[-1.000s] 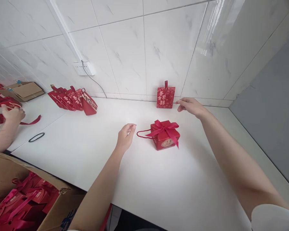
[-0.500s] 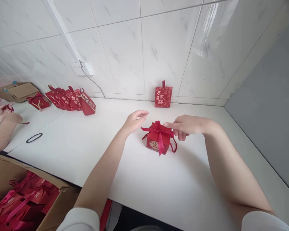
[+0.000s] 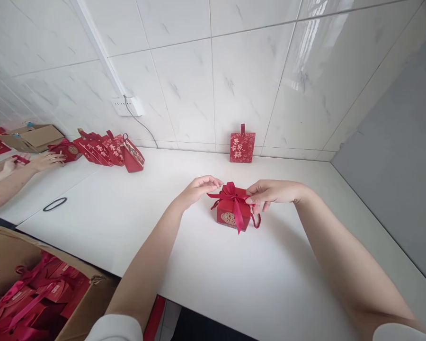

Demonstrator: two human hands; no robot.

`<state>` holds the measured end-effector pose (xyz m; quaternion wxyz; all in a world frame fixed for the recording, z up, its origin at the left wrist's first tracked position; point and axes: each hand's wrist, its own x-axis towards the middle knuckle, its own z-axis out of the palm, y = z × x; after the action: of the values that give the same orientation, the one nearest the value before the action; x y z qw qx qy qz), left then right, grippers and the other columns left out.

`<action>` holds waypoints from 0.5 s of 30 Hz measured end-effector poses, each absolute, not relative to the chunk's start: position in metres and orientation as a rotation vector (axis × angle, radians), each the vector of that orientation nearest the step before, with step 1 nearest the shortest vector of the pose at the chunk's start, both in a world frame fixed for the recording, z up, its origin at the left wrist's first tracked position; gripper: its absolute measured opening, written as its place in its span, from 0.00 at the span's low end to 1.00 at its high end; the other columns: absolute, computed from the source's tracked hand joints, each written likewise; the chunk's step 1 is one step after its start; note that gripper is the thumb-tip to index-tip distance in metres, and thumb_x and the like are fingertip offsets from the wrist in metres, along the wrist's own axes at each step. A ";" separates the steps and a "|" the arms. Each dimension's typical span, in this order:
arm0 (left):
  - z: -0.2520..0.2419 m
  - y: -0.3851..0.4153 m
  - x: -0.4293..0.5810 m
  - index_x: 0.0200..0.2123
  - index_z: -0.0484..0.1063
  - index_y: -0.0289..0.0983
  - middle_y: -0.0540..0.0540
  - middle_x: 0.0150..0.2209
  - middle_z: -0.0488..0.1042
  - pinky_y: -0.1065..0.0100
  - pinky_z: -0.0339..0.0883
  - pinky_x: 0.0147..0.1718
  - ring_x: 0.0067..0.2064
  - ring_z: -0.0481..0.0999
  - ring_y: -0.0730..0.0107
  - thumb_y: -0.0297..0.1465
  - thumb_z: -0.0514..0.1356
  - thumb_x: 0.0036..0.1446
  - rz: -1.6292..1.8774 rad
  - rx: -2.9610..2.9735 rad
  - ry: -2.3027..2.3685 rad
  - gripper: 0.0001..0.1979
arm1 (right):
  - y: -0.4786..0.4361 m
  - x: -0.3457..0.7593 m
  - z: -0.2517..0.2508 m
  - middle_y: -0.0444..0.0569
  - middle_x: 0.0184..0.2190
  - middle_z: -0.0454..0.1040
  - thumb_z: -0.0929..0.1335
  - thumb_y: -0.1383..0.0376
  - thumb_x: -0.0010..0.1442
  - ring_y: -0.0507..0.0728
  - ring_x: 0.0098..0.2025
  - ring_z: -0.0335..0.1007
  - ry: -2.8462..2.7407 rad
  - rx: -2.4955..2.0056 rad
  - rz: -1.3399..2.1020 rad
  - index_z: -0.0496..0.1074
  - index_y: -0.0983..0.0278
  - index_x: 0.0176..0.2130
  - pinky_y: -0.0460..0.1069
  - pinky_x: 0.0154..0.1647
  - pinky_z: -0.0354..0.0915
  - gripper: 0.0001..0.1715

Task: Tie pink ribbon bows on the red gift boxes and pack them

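A small red gift box (image 3: 224,207) with a round gold emblem stands upright on the white table. A dark pink ribbon (image 3: 230,191) is tied in a bow over its top, one tail hanging down the front. Red cord handles show at its sides, with one cord loop (image 3: 257,221) at the right. My right hand (image 3: 275,192) pinches the right end of the ribbon between thumb and fingers. Beside the box's far left corner is my left hand (image 3: 200,188), fingers slightly bent and apart, holding nothing; whether its fingertips touch the box I cannot tell.
Against the tiled wall stands a red printed bag (image 3: 242,148); several similar bags (image 3: 104,150) lean at the left. A black ring (image 3: 55,204) lies on the table. Lower left, a carton (image 3: 81,303) holds red boxes. At far left are another person's hands (image 3: 44,161) near an opened cardboard box (image 3: 39,137).
My right hand has closed its fingers on the ribbon's right end. My left hand has shifted slightly right, closer to the box. The other person's hand has reached toward a red box.
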<state>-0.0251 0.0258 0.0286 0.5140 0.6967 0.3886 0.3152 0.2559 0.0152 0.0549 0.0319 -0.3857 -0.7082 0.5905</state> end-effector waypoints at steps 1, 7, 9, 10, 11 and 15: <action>0.026 0.024 -0.027 0.35 0.74 0.39 0.43 0.52 0.75 0.56 0.61 0.56 0.55 0.73 0.59 0.39 0.62 0.55 0.792 1.655 0.941 0.10 | 0.017 0.254 0.052 0.49 0.38 0.80 0.70 0.47 0.57 0.58 0.42 0.76 -2.159 -1.171 1.808 0.76 0.60 0.36 0.50 0.39 0.69 0.20; 0.012 0.020 -0.034 0.38 0.71 0.40 0.49 0.30 0.74 0.66 0.66 0.37 0.33 0.73 0.70 0.45 0.58 0.58 0.957 1.537 1.083 0.15 | 0.024 0.242 0.036 0.49 0.40 0.79 0.70 0.50 0.59 0.57 0.47 0.74 -1.859 -1.115 1.567 0.72 0.61 0.37 0.53 0.51 0.67 0.17; 0.014 0.016 -0.041 0.39 0.72 0.40 0.52 0.23 0.67 0.67 0.63 0.31 0.27 0.68 0.72 0.47 0.56 0.59 0.946 1.531 1.103 0.17 | 0.023 0.237 0.035 0.51 0.40 0.79 0.68 0.46 0.60 0.58 0.46 0.75 -1.770 -1.140 1.562 0.71 0.61 0.37 0.54 0.51 0.68 0.21; 0.015 0.014 -0.044 0.41 0.73 0.41 0.52 0.22 0.66 0.67 0.63 0.30 0.26 0.67 0.72 0.48 0.56 0.60 0.929 1.546 1.125 0.18 | 0.023 0.234 0.034 0.52 0.40 0.79 0.67 0.43 0.60 0.59 0.46 0.75 -1.734 -1.161 1.581 0.70 0.61 0.37 0.54 0.49 0.69 0.24; 0.017 0.012 -0.046 0.42 0.74 0.41 0.52 0.22 0.66 0.67 0.63 0.31 0.27 0.68 0.71 0.48 0.56 0.60 0.916 1.573 1.153 0.18 | 0.022 0.232 0.034 0.52 0.38 0.79 0.66 0.41 0.60 0.59 0.44 0.76 -1.706 -1.184 1.599 0.70 0.61 0.36 0.54 0.48 0.69 0.27; 0.018 0.011 -0.044 0.43 0.78 0.43 0.45 0.44 0.74 0.64 0.66 0.49 0.48 0.73 0.64 0.45 0.60 0.58 1.033 1.672 1.254 0.16 | 0.025 0.221 0.027 0.49 0.25 0.76 0.64 0.36 0.57 0.58 0.34 0.73 -1.684 -1.244 1.538 0.68 0.62 0.27 0.52 0.39 0.67 0.33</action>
<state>-0.0437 0.0113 0.0180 0.3942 0.6592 0.4943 0.4071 0.2210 0.0249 0.0267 0.2685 -0.4613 -0.6243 0.5703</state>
